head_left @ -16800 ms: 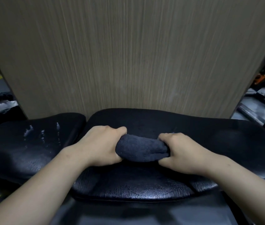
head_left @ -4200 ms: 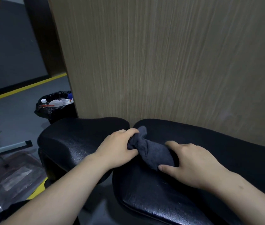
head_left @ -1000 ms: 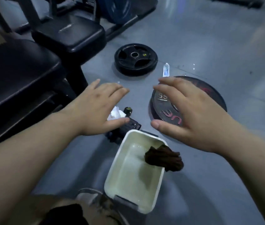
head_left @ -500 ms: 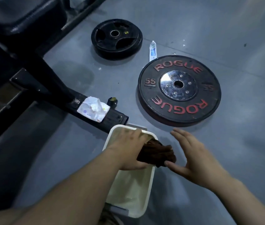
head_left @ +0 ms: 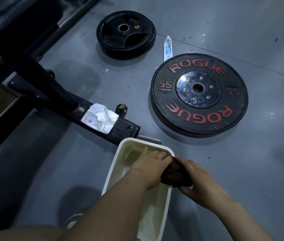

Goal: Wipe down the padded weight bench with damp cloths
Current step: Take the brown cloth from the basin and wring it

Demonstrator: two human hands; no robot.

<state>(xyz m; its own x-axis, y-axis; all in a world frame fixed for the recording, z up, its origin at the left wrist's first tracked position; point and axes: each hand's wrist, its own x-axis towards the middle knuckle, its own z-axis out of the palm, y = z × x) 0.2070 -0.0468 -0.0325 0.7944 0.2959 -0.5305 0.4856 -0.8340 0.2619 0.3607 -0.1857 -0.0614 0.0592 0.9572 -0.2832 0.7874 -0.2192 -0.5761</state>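
Both hands clench a bunched cloth (head_left: 176,174) at the tub's (head_left: 113,164) right rim: the left hand (head_left: 152,168) grips it from over the tub, the right hand (head_left: 200,181) wraps it from outside. Just beyond lie the bench foot (head_left: 64,100) bearing a crumpled wrapper (head_left: 99,118), two plates (head_left: 198,94) and a tube (head_left: 167,49). The cloth is dark brown and wadded.

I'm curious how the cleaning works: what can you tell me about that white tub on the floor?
The white tub is a rectangular, plastic-looking basin with rounded corners, standing upright on the grey floor, close to the bench foot. A brown cloth lies over its right rim, gripped by the left hand and right hand.
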